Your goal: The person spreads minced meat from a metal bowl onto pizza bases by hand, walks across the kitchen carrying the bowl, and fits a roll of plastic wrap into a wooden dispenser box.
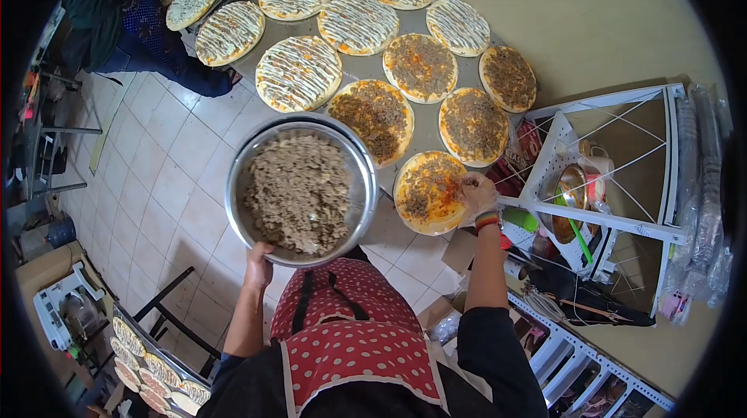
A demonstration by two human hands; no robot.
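Note:
A steel bowl (pixel 372 208) full of crumbly cooked minced meat (pixel 296 192) is held up in front of me. My left hand (pixel 259 264) grips its near rim. At the table edge, my right hand (pixel 476 196), in a clear plastic glove, is over the right side of a pizza (pixel 420 199). Its fingers look bunched, and what they hold is hidden. That pizza has orange-red sauce and patches of meat. Just behind it are a pizza thickly covered with meat (pixel 473 126) and another meat-topped pizza (pixel 372 122).
Several pizzas striped with white sauce (pixel 299 73) cover the metal table (pixel 364 68). A white metal rack (pixel 607 220) with containers stands close on my right. Another person (pixel 148 37) is at the far left. More pizzas lie on a tray (pixel 159 367) at lower left.

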